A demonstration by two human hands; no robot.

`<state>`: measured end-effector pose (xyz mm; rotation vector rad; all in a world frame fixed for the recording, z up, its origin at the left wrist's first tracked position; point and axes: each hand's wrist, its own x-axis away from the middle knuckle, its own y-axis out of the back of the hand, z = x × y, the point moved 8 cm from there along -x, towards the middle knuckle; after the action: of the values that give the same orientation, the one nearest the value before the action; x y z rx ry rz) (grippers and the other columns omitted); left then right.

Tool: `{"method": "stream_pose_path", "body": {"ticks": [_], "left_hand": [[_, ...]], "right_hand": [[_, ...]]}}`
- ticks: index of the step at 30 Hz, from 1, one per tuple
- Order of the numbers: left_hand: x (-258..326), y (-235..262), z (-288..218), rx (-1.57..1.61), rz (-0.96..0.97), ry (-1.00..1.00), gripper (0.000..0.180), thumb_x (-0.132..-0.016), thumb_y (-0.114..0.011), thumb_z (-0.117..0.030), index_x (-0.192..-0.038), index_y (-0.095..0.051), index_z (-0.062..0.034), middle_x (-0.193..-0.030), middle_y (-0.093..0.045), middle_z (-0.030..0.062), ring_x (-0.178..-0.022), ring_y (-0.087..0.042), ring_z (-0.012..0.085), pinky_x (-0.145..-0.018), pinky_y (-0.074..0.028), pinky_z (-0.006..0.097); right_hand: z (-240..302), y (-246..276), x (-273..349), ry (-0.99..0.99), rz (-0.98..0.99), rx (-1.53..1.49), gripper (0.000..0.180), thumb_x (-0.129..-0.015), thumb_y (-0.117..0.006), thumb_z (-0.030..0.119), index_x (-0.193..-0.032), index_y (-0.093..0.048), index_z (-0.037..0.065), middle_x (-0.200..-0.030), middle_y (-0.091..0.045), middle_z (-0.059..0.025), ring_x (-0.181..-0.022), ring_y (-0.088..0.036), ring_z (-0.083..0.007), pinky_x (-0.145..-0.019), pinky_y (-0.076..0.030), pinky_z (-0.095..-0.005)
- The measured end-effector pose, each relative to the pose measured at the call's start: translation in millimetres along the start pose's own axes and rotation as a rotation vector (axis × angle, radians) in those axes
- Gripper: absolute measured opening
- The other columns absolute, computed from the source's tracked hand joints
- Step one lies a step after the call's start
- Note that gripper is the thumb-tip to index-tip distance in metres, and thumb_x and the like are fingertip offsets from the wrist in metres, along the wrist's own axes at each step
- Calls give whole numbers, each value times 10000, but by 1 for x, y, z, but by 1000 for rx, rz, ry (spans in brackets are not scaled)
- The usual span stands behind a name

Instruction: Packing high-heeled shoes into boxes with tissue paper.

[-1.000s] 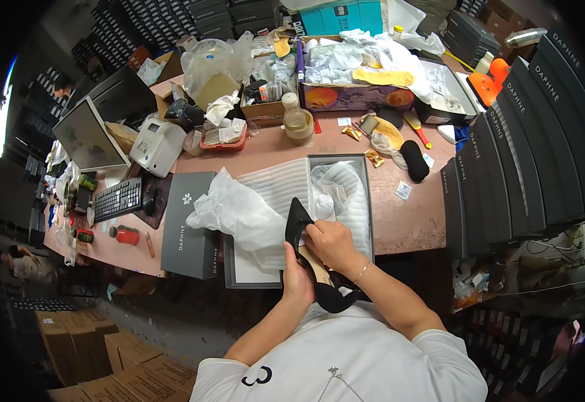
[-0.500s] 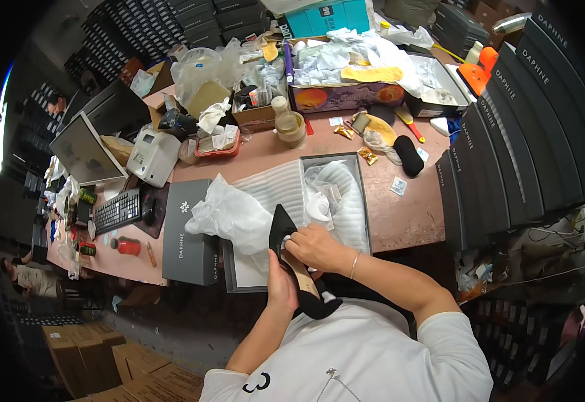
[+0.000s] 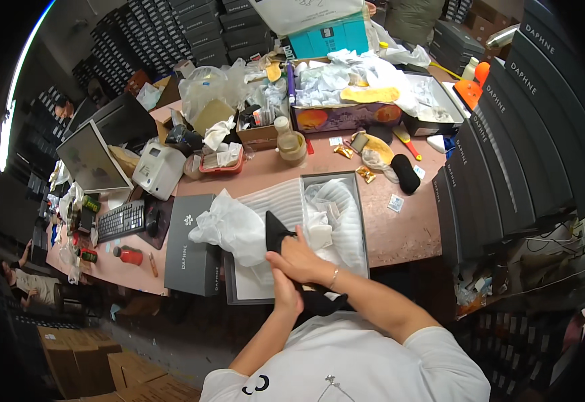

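Observation:
A black pointed-toe shoe (image 3: 276, 229) is held over the near edge of an open grey shoebox (image 3: 363, 228), its toe pointing away from me. My left hand (image 3: 286, 295) is closed around its side from below. Across the shoe's opening lies my right hand (image 3: 300, 260), gripping it with the thumb at the left edge; some fingertips are hidden. The shoe's back part (image 3: 322, 303) shows beneath my right wrist. Crumpled white tissue (image 3: 229, 228) and ribbed white foam wrap (image 3: 280, 199) lie in and over the box, with small white packets (image 3: 319, 231) at its right.
A dark shoebox or lid (image 3: 188, 248) adjoins on the left, beyond it a keyboard (image 3: 121, 220) and a red-capped jar (image 3: 128, 254). Tall stacks of dark shoeboxes (image 3: 500, 147) rise at right. A cluttered carton (image 3: 346, 118) and a glue bottle (image 3: 290, 142) stand behind.
My right hand has turned and spread over the shoe's opening, covering the pale insole that showed before. The left hand keeps its hold. The whole view has shifted slightly.

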<state>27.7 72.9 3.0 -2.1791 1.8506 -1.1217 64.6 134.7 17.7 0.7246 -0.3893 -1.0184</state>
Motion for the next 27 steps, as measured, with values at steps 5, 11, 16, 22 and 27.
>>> {"method": "stream_pose_path", "body": {"ticks": [5,11,16,22,27], "left_hand": [[7,5,-18,-61,72,-32,688,-969,-241,-601,-1432,-283,-94,-1459,-334,76,-1360,-304,201,-1119,-255,360],[-65,29,-27,10,152,109,504,-952,-443,-526,-1215,-472,-97,-982,-610,97,-869,-612,205,-767,-531,360],[-55,28,-49,-19,84,39,398,-952,-503,-430,-1154,-491,-88,-891,-611,79,-795,-622,195,-722,-536,347],[-39,7,-53,-42,254,-2,391,-964,-482,-374,-1165,-479,-38,-924,-609,108,-804,-635,222,-719,-539,349],[-40,24,-8,14,58,161,386,-952,-504,-402,-1132,-496,-61,-898,-612,107,-788,-638,229,-722,-549,365]], "right_hand": [[8,3,0,-80,-65,-105,736,-963,-300,556,-786,-591,-96,-831,-558,-275,-881,-531,-418,-1006,-255,-540],[37,8,27,125,-225,48,734,-959,-325,554,-920,-601,-126,-895,-569,-274,-1019,-502,-442,-1058,-183,-576],[31,-14,9,92,-216,-170,687,-974,-291,540,-1078,-555,-85,-1063,-536,-272,-1047,-459,-431,-1049,-194,-539],[68,21,62,279,-74,-178,673,-927,-456,494,-1242,-413,-99,-1327,-366,-314,-1281,-309,-456,-1096,-160,-540],[31,2,52,-81,445,18,749,-935,-379,562,-1114,-516,-152,-1068,-535,-329,-1112,-475,-478,-1084,-104,-617]]}}
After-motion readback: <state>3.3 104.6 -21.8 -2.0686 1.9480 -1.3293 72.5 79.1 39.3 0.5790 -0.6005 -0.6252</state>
